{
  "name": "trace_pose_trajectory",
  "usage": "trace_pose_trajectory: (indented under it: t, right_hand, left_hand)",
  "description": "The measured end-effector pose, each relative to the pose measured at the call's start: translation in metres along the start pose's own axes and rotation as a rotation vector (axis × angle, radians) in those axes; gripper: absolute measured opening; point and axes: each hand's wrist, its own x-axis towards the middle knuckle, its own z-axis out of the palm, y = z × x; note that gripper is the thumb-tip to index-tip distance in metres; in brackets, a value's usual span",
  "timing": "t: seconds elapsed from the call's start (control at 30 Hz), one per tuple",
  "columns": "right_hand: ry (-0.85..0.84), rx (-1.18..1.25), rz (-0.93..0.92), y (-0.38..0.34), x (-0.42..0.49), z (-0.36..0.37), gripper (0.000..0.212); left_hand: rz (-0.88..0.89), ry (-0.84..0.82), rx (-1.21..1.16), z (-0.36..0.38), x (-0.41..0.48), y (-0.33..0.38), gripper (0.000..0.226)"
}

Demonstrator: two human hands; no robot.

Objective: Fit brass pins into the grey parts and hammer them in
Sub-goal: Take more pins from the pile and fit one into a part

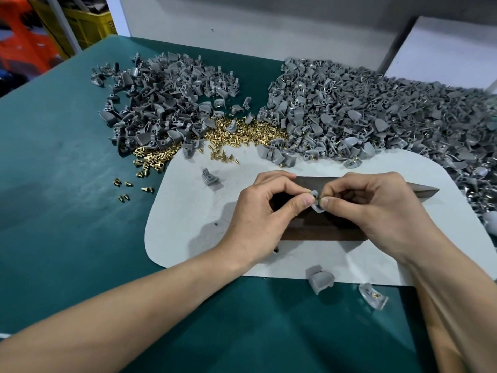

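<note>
While left hand (265,214) pinches the curved grey part (317,207), right hand (376,208) pinches its brass pin (320,197).

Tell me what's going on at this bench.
A person is fitting pins by hand. The left hand pinches a grey part while the right hand holds a brass pin to it, above a dark block on a pale mat. Beyond lie a pile of bare parts, loose pins and a larger pile of pinned parts.
</note>
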Motion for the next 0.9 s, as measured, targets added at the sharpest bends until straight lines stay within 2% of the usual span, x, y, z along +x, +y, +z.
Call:
trace_pose_trajectory:
  t: [0.53, 0.9]
  right_hand:
    - [-0.029, 0.024, 0.05, -0.0001, 0.0018, -0.005, 0.016]
    - [0.105, -0.123, -0.018, 0.0027, -0.0024, 0.0022, 0.015]
  left_hand:
    - [0.014, -0.02, -0.014, -0.0026, -0.0001, 0.0012, 0.002]
    - [0.039, -0.02, -0.005, -0.0025, 0.0, 0.0029, 0.003]
